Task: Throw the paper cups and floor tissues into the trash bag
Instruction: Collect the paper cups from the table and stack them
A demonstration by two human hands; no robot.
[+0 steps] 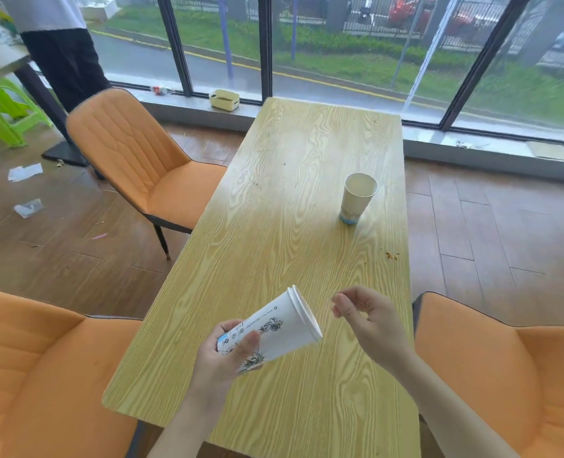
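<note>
Floor, far left: we note two floor tissues on the wood planks, one (25,171) near the black base of a neighbouring table, the other (28,207) nearer to us; both lie flat and well apart from our table.
Bystander: a person in dark trousers (65,64) stands at the upper left by the window.
Chairs, left side: one orange chair (141,160) along the table's left edge, another orange chair (36,375) at the near left corner.
Window sill: a small cream basket (224,100) sits just beyond the table's far edge.
Table (274,226): light wood grain, long axis running away from us; a few crumbs (391,255) at the right edge.
Left hand (227,355): over the near part of the table; its grip is wrapped round the base of the stacked paper cups (274,328), thumb across the printed side. We see doubled rims, so more than one cup is nested. The stack is tilted, mouth pointing up and to the right.
Right hand (369,319): just right of the stack's mouth, not touching it; grip loosely curled, fingers parted, holding nothing.
Single paper cup (356,198): upright toward the table's right edge, beyond the middle, mouth open, well apart from both hands.
Chair, right: a third orange chair (505,375) at the near right corner.
</note>
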